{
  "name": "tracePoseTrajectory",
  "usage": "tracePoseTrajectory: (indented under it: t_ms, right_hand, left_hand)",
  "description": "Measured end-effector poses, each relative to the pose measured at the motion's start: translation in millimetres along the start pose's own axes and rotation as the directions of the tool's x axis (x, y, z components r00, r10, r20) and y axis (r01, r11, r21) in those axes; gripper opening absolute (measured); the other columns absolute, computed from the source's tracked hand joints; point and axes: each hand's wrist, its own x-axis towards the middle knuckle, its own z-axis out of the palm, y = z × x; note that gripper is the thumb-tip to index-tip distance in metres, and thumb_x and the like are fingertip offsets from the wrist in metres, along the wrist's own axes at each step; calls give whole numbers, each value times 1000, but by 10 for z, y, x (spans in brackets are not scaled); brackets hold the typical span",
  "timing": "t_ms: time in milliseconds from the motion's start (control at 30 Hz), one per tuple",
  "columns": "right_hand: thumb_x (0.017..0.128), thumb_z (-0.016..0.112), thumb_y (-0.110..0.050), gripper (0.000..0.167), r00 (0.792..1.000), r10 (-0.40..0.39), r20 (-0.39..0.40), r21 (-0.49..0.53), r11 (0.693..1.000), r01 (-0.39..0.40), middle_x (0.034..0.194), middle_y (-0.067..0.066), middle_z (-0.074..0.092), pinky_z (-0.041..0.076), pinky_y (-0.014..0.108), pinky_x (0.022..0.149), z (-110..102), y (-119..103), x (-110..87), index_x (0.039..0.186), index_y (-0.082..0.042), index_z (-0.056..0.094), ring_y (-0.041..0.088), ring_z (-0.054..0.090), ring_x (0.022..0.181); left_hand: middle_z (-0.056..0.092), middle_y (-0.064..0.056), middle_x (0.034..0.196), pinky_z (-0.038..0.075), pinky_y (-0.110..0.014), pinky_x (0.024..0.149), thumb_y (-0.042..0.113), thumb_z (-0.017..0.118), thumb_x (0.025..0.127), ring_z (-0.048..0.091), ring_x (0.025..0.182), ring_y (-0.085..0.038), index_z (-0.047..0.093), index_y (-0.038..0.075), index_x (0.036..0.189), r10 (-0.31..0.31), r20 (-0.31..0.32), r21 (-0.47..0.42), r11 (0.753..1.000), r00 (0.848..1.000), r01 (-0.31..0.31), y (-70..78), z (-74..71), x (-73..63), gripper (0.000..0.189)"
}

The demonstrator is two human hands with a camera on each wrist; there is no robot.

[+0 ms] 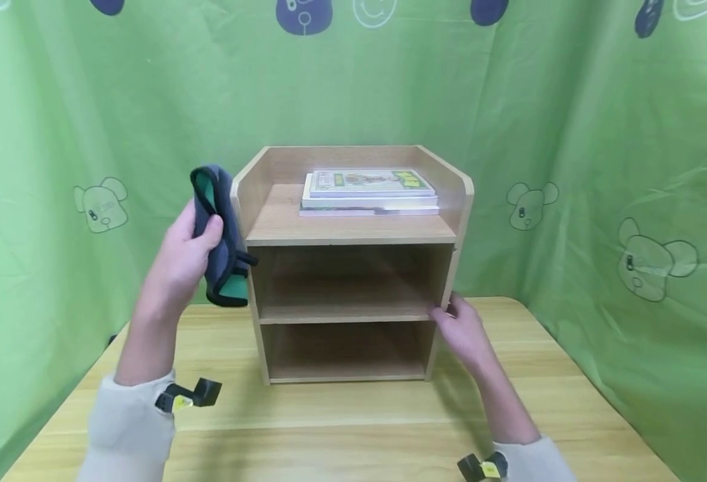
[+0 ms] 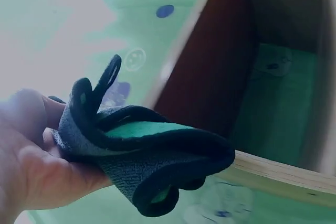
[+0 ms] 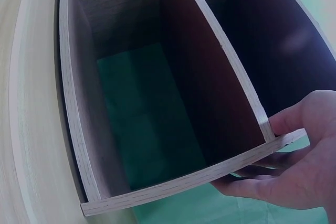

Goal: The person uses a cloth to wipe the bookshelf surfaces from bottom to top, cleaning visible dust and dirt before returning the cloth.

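A small wooden shelf (image 1: 353, 239) stands upright on the table, with two open compartments below its top tray. My left hand (image 1: 181, 254) pinches a folded grey-and-green cloth (image 1: 223, 234) with black edging, up beside the shelf's left panel. In the left wrist view, a black loop sticks up from the cloth (image 2: 168, 153), and several fingers are hidden behind it. My right hand (image 1: 464, 331) grips the shelf's right panel at the middle board. Seen from the right wrist, the thumb of this hand (image 3: 302, 166) lies inside the panel and the other fingers outside.
A short stack of books (image 1: 368, 191) lies on the shelf's top tray, between raised side walls. The light wooden table (image 1: 341, 435) extends in front and to both sides. Green curtain (image 1: 148, 100) with cartoon prints hangs close behind and at both sides.
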Motion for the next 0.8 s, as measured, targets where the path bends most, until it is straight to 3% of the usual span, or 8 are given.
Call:
tracePoseTrajectory:
  t_ms: [167,333,467,633,700,800]
  right_hand:
    - [104,49,-25,62,1000,-6,-3,1,1000,6,155,29,40,36,59,116,4,-10,-4,157,1,29,46,42,142]
    - [104,48,-25,62,1000,-11,-2,-11,1000,11,157,29,38,35,60,116,0,-9,-4,158,0,28,46,40,143]
    - [104,47,-25,61,1000,-13,-2,-11,1000,13,156,29,40,36,59,115,5,-19,-7,157,0,29,47,41,142]
    - [104,47,-23,60,1000,-12,-8,-6,1000,12,155,29,41,37,59,116,9,-26,-21,156,1,31,46,43,142]
    - [104,47,-23,59,1000,-12,-11,-2,1000,12,155,29,41,36,58,116,8,-25,-25,156,1,32,45,43,142]
    - [104,47,-24,60,1000,-16,-7,0,1000,16,156,29,40,36,59,116,9,-22,-25,156,0,30,46,42,142]
  left_hand:
    - [49,-17,110,56,-36,83,30,34,110,62,94,-25,35,9,146,-107,44,55,993,993,104,-492,70,-91,42]
    - [47,-11,103,52,-33,83,24,33,111,59,91,-21,35,5,144,-247,79,25,969,966,246,-1028,168,-197,38]
    - [47,-16,111,50,-35,87,20,33,110,58,100,-26,28,7,154,-379,111,-14,924,919,383,-1421,232,-267,46]
    - [36,-35,144,48,-49,101,13,32,108,51,124,-45,11,4,162,-478,178,-39,870,860,491,-1845,307,-352,59]
    - [34,-36,148,48,-49,100,12,32,107,52,125,-45,11,4,162,-494,192,-44,859,848,511,-1952,326,-382,59]
    - [41,-35,140,51,-40,92,12,33,107,58,115,-39,15,6,161,-513,192,-45,847,837,529,-2003,333,-410,58]
